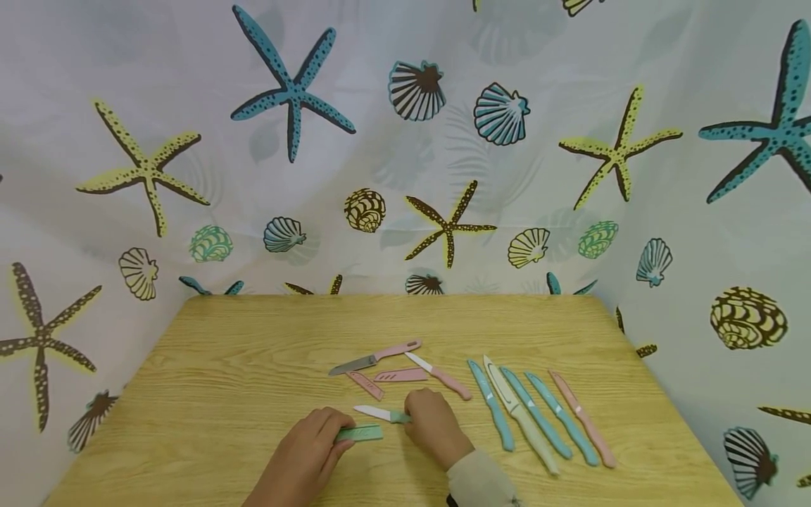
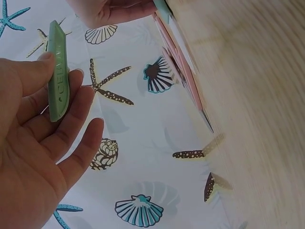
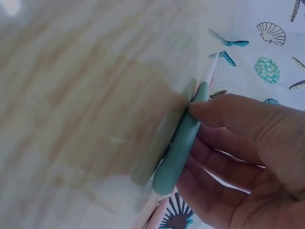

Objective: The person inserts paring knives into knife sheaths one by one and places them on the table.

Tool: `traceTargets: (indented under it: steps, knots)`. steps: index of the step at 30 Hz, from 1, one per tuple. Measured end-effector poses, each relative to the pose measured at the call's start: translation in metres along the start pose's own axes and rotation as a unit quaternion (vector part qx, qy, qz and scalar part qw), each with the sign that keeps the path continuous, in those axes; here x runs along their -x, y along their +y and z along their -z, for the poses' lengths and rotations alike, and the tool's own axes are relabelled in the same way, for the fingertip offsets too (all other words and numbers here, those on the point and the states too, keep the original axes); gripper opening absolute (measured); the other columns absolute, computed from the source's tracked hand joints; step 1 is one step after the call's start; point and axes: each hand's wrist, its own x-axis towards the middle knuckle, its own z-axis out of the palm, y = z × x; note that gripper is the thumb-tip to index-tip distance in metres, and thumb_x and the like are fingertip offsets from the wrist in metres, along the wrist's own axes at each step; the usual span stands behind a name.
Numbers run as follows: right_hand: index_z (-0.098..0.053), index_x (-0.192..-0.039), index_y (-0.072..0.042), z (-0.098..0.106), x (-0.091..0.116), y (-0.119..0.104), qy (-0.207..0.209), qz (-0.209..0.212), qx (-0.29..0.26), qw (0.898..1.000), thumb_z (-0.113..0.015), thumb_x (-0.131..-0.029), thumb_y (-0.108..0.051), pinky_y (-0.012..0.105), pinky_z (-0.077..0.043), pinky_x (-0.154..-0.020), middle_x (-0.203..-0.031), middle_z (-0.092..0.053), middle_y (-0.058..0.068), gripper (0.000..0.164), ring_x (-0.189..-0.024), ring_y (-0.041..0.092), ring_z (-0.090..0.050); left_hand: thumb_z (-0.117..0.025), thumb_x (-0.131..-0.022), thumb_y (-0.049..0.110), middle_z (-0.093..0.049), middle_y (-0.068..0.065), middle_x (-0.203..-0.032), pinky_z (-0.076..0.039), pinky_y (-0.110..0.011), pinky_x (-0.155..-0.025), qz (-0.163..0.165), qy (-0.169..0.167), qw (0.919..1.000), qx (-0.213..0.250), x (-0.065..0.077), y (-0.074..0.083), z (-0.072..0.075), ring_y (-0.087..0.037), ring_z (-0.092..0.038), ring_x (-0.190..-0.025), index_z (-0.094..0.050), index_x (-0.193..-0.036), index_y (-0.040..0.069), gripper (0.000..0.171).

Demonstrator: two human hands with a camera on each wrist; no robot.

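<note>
A green blade sheath with raised lettering sits in my left hand; in the left wrist view, thumb and fingers pinch the sheath. Just to its right, my right hand pinches the green handle of a small knife. The knife's white blade points left, bare, a little beyond the sheath and apart from it. In the right wrist view, the handle lies close along the tabletop, which reflects it.
Behind the hands lie a pink-handled knife with grey blade, a pink-handled knife with white blade, and two pink sheaths, one long, one short. Rightward is a row of sheathed knives: several blue, one cream, one pink.
</note>
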Motion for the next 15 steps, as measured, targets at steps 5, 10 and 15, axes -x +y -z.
traceTargets:
  steps: [5,10,15]
  knots:
    - [-0.061,-0.058,-0.008,-0.0003,0.0013,0.0011,-0.005,0.01,-0.003,1.0,-0.072,-0.07,0.003,0.023,-0.041,-0.049,-0.059,-0.056,-0.003,0.019,-0.053,0.007,-0.046,-0.076,-0.082,0.014,-0.058,0.006,-0.097,-0.046,-0.018,-0.064,-0.004,0.001,1.0,0.001,0.0004,-0.0014,-0.0013,-0.003,-0.049,-0.077,-0.06,-0.1,0.011,0.024]
    - [-0.062,-0.057,-0.009,0.0008,0.0031,0.0033,-0.003,0.025,-0.011,1.0,-0.071,-0.069,0.002,0.021,-0.038,-0.048,-0.058,-0.054,-0.005,0.018,-0.052,0.006,-0.042,-0.076,-0.082,0.014,-0.057,0.008,-0.097,-0.045,-0.018,-0.063,0.004,-0.002,1.0,0.0,0.002,-0.0025,-0.0015,-0.002,-0.047,-0.077,-0.06,-0.1,0.012,0.025]
    - [-0.061,-0.057,-0.011,0.0074,0.0063,0.0041,0.012,0.031,-0.026,0.999,-0.071,-0.072,0.0,0.019,-0.032,-0.047,-0.059,-0.048,-0.008,0.022,-0.052,0.004,-0.035,-0.076,-0.082,0.015,-0.058,0.007,-0.098,-0.047,-0.02,-0.064,0.007,-0.003,1.0,-0.006,0.0036,-0.003,-0.0004,-0.003,-0.05,-0.079,-0.061,-0.101,0.012,0.024]
